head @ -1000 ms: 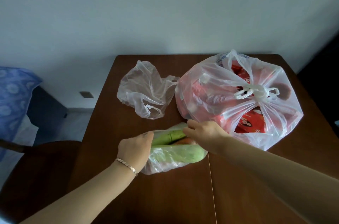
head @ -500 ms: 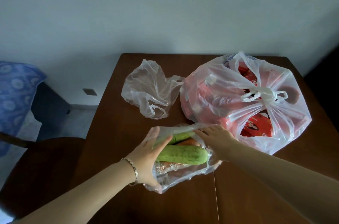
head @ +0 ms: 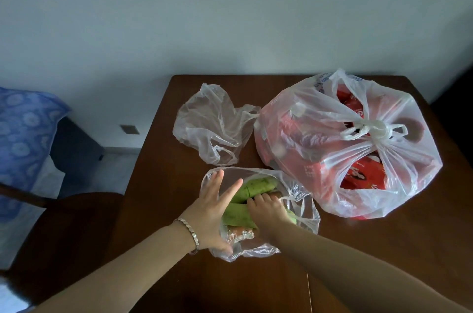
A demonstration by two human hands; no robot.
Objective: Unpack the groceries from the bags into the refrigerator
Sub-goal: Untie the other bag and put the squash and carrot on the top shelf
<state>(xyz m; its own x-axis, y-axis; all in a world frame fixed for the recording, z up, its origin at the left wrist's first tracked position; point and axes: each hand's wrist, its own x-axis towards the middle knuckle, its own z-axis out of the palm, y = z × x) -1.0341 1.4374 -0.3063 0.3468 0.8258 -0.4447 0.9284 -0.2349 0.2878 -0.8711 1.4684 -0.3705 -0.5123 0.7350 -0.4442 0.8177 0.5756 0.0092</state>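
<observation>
A small clear plastic bag (head: 303, 212) lies open on the brown table (head: 358, 256), holding pale green gourds (head: 258, 186) and something orange wrapped in film (head: 239, 232). My left hand (head: 210, 212) holds the bag's left side open, fingers straight against the plastic. My right hand (head: 267, 210) is inside the bag, fingers curled round the nearer green gourd (head: 236, 215). A big tied white bag (head: 358, 143) full of red packages sits at the right.
An empty crumpled clear bag (head: 215, 125) lies at the table's back left. A dark chair (head: 64, 230) stands left of the table, with a blue patterned cloth (head: 23, 138) beyond it. A pale wall rises behind.
The small bag went from bunched shut to spread open. My right hand moved from the bag's rim down inside onto the gourd, while my left hand kept the left side open.
</observation>
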